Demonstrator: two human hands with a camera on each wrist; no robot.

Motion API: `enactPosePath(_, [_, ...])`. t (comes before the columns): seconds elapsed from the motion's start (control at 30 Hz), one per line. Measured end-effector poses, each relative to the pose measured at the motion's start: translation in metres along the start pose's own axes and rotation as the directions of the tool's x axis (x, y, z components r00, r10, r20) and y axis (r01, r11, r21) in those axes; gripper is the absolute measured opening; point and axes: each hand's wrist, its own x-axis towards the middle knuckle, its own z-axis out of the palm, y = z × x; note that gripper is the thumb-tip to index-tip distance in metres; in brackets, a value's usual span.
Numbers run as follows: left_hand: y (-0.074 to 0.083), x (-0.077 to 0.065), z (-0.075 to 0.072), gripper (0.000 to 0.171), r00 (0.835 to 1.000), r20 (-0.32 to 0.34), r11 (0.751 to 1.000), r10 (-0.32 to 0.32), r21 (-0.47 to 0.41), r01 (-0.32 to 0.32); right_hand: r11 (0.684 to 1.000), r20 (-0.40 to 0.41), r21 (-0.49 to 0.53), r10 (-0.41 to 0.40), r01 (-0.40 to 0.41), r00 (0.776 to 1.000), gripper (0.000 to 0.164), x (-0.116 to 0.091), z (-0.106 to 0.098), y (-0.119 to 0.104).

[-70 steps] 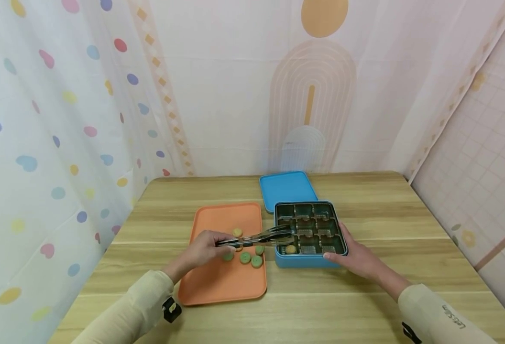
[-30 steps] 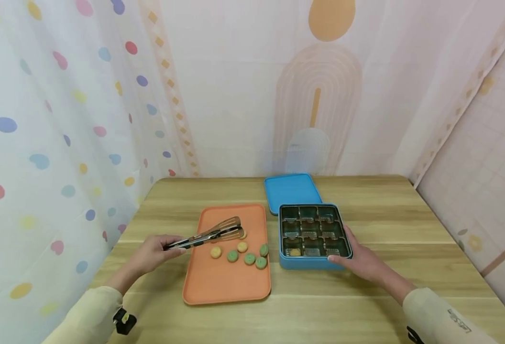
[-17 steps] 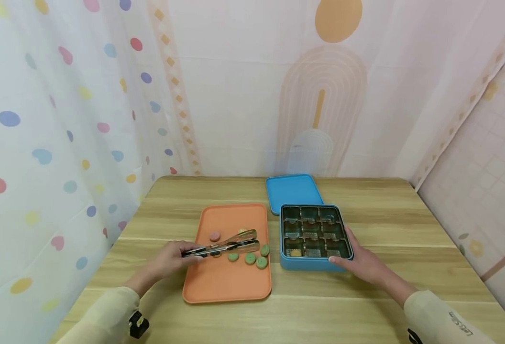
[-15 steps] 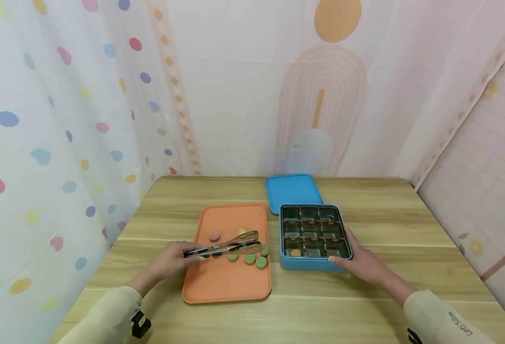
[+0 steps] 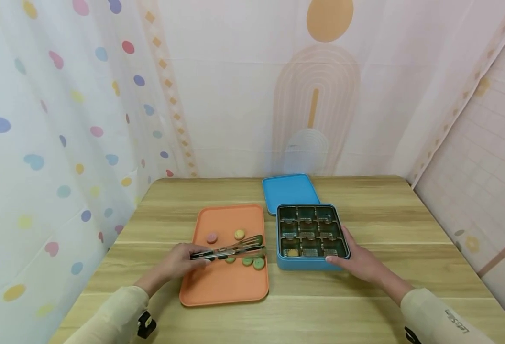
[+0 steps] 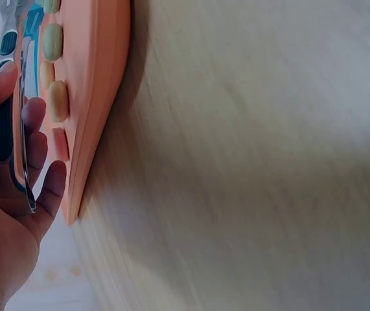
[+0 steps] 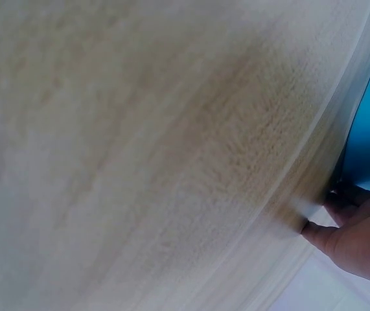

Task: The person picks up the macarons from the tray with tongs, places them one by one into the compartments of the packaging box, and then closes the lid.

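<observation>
My left hand (image 5: 177, 260) grips a pair of metal serving tongs (image 5: 222, 253) with black grips by its handle end. Their slotted heads hang apart over the right side of an orange tray (image 5: 222, 289), above a group of green cookies (image 5: 258, 263). Whether the heads touch a cookie I cannot tell. Behind the tongs lie a pink cookie (image 5: 211, 238) and a yellow cookie (image 5: 239, 234). My right hand (image 5: 360, 258) holds a blue box (image 5: 310, 264) at its right side, thumb at the front rim. Its dark divided insert has one yellow cookie (image 5: 293, 253) in the front left compartment.
A blue lid (image 5: 290, 188) lies flat behind the box, near the back of the wooden table (image 5: 351, 306). Tray and box stand side by side with a narrow gap. Patterned curtains (image 5: 226, 86) hang behind and at both sides.
The tongs have left the box's front left compartment, where a yellow cookie now sits, and swung left over the tray. Since then they have come forward and right over the green cookies.
</observation>
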Motion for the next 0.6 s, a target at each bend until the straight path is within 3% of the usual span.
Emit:
enactPosePath(0.4, [0.0025, 0.0014, 0.0004, 0.017, 1.0, 0.01, 1.0, 0.003, -0.011, -0.003, 1.0, 0.006, 0.002, 0.015, -0.015, 1.0, 0.111, 0.0002, -0.0002, -0.0004])
enactPosePath(0.6, [0.0032, 0.001, -0.0029, 0.016, 0.999, -0.027, 1.0, 0.024, -0.011, -0.025, 1.0, 0.002, -0.005, 0.015, -0.015, 1.0, 0.111, 0.0019, 0.0006, 0.0013])
